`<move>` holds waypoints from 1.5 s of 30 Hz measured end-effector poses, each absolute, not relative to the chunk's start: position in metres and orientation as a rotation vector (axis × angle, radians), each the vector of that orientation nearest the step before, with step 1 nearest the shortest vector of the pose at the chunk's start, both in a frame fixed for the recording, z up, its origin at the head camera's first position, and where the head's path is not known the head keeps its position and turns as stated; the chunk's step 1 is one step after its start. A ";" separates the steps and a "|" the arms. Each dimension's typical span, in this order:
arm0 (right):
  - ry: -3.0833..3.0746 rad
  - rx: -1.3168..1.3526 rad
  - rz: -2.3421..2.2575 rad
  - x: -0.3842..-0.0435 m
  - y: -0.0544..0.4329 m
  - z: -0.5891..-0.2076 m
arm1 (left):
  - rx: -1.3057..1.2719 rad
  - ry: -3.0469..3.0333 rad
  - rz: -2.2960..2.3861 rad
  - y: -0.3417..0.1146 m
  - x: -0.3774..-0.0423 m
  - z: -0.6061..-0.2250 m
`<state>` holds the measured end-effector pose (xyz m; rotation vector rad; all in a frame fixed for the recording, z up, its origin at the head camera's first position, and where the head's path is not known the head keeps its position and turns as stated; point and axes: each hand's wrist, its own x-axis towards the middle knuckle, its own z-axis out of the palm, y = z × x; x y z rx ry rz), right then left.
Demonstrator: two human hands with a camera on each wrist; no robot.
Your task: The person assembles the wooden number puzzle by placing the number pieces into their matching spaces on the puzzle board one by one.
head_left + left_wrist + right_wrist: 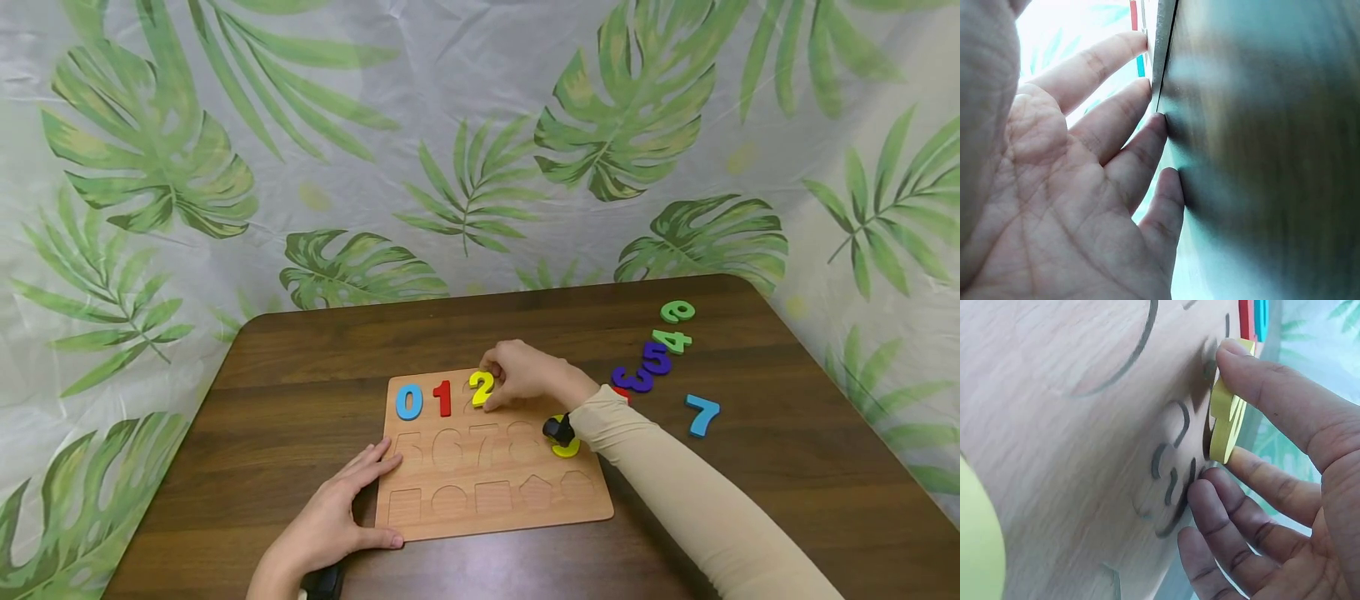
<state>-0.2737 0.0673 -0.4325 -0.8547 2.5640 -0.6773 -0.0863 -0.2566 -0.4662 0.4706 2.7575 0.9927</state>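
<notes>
My right hand (pixel 525 372) pinches a yellow number 2 (pixel 477 398) between thumb and index finger. In the right wrist view the yellow piece (pixel 1223 437) is tilted over its recess, partly apart from the wooden puzzle board (pixel 495 523). Beside it on the board lie a blue 0 (pixel 409 402) and a red 1 (pixel 446 399). Along the board's left edge rests my left hand (pixel 330 517), fingers spread and fairly straight, thumb at the near left corner. The left wrist view shows its fingertips (pixel 1159 122) touching the board's side.
Right of the board lie a purple 3 (pixel 632 380), purple 5 (pixel 657 359), green 4 (pixel 672 341), another green numeral (pixel 678 312) and a blue 7 (pixel 702 415). A yellow piece (pixel 566 449) lies on the board under my right wrist. A red piece is mostly hidden by the sleeve (pixel 675 492).
</notes>
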 end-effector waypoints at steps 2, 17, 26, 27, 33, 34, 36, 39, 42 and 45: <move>2.573 -0.856 -0.659 -0.273 0.066 -0.433 | 0.470 2.757 0.991 -0.256 -0.086 -0.466; 2.628 -0.871 -0.586 -0.264 0.056 -0.434 | 0.438 2.729 0.998 -0.256 -0.087 -0.464; 2.641 -0.852 -0.583 -0.261 0.053 -0.432 | 0.436 2.724 1.002 -0.256 -0.087 -0.465; 2.644 -0.848 -0.581 -0.260 0.053 -0.432 | 0.437 2.724 1.002 -0.256 -0.087 -0.465; 2.665 -0.821 -0.546 -0.259 0.050 -0.434 | 0.439 2.725 1.000 -0.257 -0.087 -0.465; 2.668 -0.820 -0.544 -0.259 0.050 -0.434 | 0.439 2.725 1.000 -0.257 -0.087 -0.465; 2.671 -0.818 -0.537 -0.259 0.049 -0.434 | 0.440 2.725 0.998 -0.256 -0.087 -0.465; 2.674 -0.820 -0.539 -0.258 0.048 -0.433 | 0.440 2.724 0.997 -0.256 -0.088 -0.465; 2.673 -0.817 -0.539 -0.257 0.049 -0.433 | 0.439 2.723 0.998 -0.256 -0.088 -0.465; 2.670 -0.810 -0.539 -0.257 0.049 -0.433 | 0.436 2.720 0.997 -0.256 -0.088 -0.464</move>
